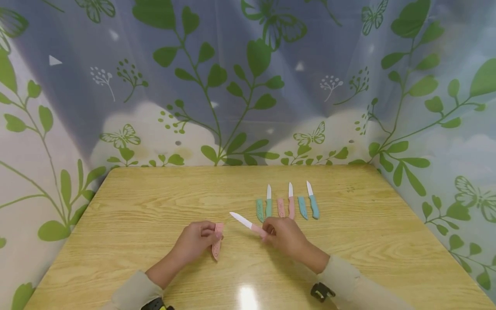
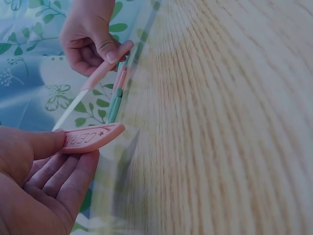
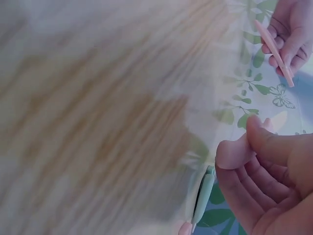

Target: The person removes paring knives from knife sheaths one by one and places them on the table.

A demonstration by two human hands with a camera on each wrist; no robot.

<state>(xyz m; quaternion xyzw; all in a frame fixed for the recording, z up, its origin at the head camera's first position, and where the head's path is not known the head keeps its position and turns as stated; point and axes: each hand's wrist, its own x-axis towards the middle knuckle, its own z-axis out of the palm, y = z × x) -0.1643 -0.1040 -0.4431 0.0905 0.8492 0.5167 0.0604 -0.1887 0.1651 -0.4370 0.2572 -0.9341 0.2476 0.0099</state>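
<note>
My left hand [image 1: 193, 242] pinches a pink knife sheath [image 1: 216, 253] between thumb and fingers, its narrow end toward me. Raised lettering and a star show on this sheath [image 2: 95, 137] in the left wrist view. In my right hand [image 1: 288, 237] is a pink-handled paring knife [image 1: 241, 219], gripped by the handle, its white blade bare and pointing up-left toward the sheath. A gap separates blade tip and sheath in the head view. From the right wrist, the knife's handle end [image 3: 234, 152] shows between thumb and fingers, while most of the blade is hidden.
Beyond my right hand, a row holds a green sheath [image 1: 259, 210], green knife [image 1: 269, 201], pink sheath [image 1: 280, 207], pink knife [image 1: 291, 200], blue sheath [image 1: 302, 207] and blue knife [image 1: 313, 204]. A leaf-patterned curtain [image 1: 240, 99] borders the wooden table [image 1: 155, 193].
</note>
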